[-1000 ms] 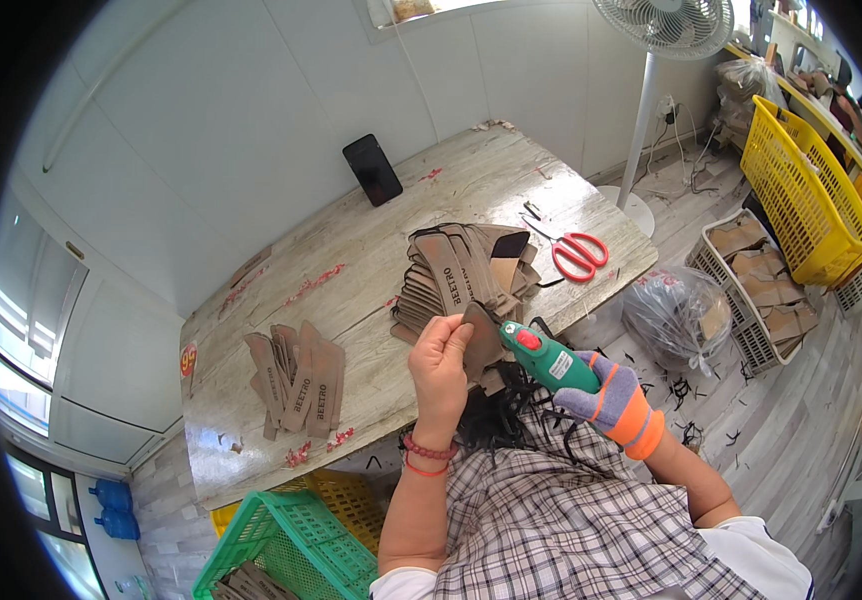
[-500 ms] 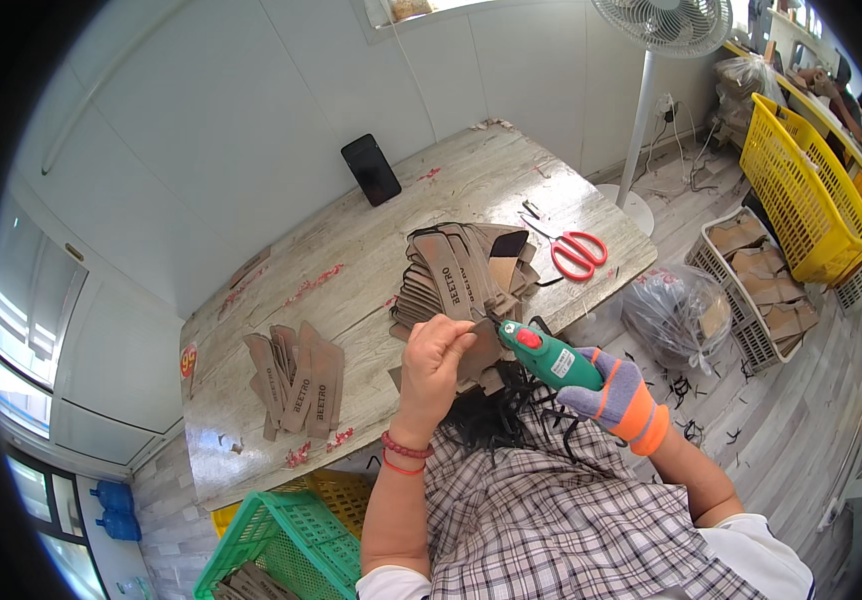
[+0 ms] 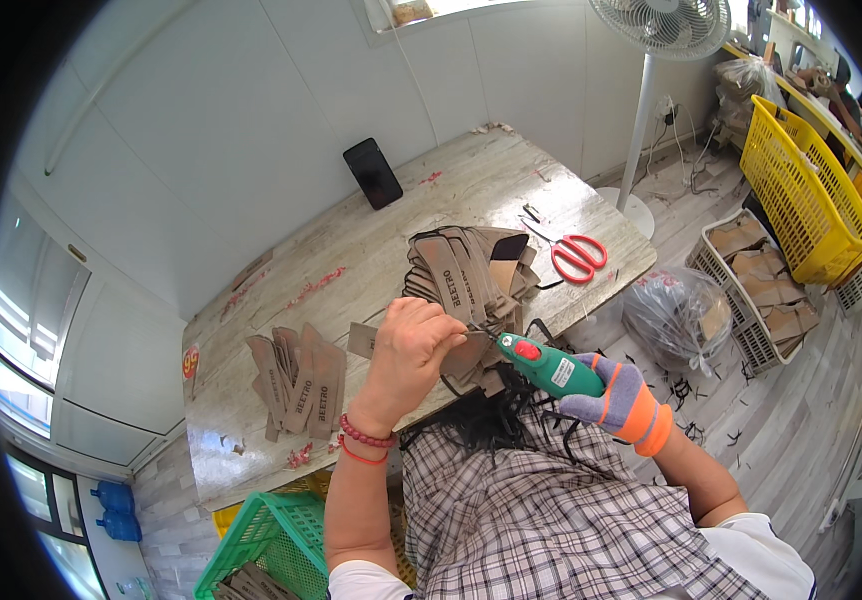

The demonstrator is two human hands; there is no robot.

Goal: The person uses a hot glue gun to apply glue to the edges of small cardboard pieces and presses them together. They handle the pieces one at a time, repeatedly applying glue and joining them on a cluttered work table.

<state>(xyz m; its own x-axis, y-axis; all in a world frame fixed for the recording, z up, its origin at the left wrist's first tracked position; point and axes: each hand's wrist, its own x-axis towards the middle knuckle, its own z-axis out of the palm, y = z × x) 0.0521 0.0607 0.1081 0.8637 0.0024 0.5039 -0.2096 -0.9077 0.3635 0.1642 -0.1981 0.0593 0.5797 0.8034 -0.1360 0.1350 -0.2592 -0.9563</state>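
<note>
My left hand, bare with red bracelets at the wrist, pinches a brown fabric piece. One end of it sticks out left of the hand; the other reaches the tool's tip. In a purple and orange glove, my right hand grips green electric scissors with a red button. Their small blades point left, close to my left fingertips; whether they touch the fabric I cannot tell. Just beyond lies a fanned stack of brown printed pieces. Black strip offcuts are heaped on my checked apron.
A smaller pile of brown pieces, red-handled scissors and a phone are on the table. Below its front edge stands a green crate. At right are a plastic bag, a yellow basket and a fan.
My left hand has shifted left and slightly up and turned, and the held fabric piece now sticks out to its left. The electric scissors have moved slightly down.
</note>
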